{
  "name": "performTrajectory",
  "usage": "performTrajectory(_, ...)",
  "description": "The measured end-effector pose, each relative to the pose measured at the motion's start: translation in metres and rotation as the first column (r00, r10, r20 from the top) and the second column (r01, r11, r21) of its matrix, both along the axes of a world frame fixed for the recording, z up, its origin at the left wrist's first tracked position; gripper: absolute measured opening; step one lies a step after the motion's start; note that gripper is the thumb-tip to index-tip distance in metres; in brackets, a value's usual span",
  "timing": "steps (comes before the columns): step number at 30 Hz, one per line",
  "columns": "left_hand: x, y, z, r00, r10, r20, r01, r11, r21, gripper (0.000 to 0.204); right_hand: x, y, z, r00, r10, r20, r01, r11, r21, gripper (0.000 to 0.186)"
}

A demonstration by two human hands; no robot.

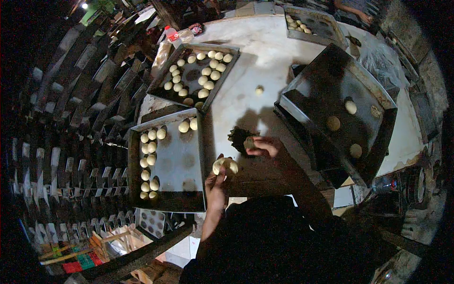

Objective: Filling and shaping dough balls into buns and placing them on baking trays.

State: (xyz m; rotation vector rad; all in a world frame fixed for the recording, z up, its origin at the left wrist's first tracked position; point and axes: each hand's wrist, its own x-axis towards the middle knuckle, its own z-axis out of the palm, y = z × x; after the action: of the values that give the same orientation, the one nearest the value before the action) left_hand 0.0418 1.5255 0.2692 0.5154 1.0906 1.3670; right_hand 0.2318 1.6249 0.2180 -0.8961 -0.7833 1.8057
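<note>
My left hand [216,182] holds a pale dough piece [225,165] just right of a metal tray [182,156] lined with dough balls down its left side. My right hand [265,146] grips a small dough ball [249,142] pressed against a dark lump of filling [239,137] on the white table [265,52]. A single dough ball [258,90] lies loose on the table further away.
A second tray [189,75] full of dough balls sits beyond the near one. A dark tilted tray [340,113] with three dough pieces is on the right, another tray [314,23] at the far edge. Racks of dark moulds fill the left. Another person's arm [352,12] shows at top.
</note>
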Motion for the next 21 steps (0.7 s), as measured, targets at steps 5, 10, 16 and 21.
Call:
performTrajectory(5,-0.006,-0.019,-0.006,0.996,0.064,-0.058,-0.074,0.979,-0.191,0.035,-0.058,-0.071,0.025,0.874,-0.193,0.445,-0.128,0.793,0.595,0.018)
performTrajectory(10,-0.044,-0.075,0.02,0.993,0.119,0.021,-0.121,0.989,0.09,0.032,-0.094,-0.11,0.07,0.833,0.017,0.553,-0.434,0.64,0.634,0.021)
performTrajectory(16,-0.099,-0.171,0.031,0.93,0.364,-0.051,-0.323,0.875,0.361,0.041,-0.173,-0.198,0.074,0.932,0.215,0.293,-0.333,0.829,0.45,0.022)
performTrajectory(21,-0.143,-0.254,0.016,0.147,0.418,-0.897,0.047,0.903,0.428,0.052,-0.239,-0.282,0.11,0.806,-0.269,0.528,-0.36,0.486,0.797,0.021)
